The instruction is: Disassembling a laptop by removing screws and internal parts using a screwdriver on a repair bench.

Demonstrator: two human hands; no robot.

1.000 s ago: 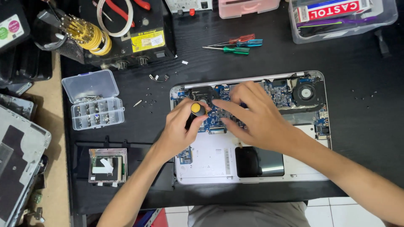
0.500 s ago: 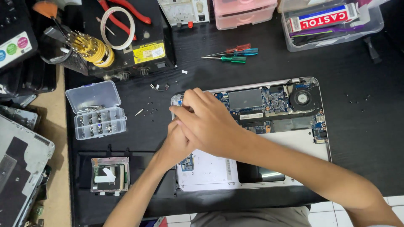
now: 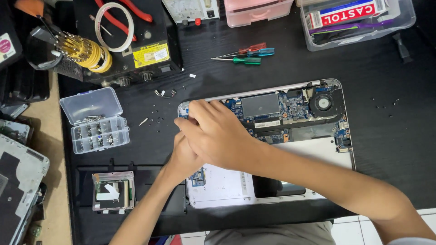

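Both hands (image 3: 213, 136) shifted left, covering laptop's (image 3: 290, 109) top-left corner.

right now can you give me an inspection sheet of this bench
surface: black mat over the bench, small loose screws scattered near the laptop's left end
job's things: opened laptop base, circuit boards and fan exposed
clutter: clear screw organiser with lid open, three screwdrivers, screwdriver set stand, tape ring, red pliers, clear bins, small module
hands: right hand lies over left hand at the laptop's left end; what they grip is hidden
cables: short loose wire on the mat
surroundings: grey laptop cover at left, tiled floor below
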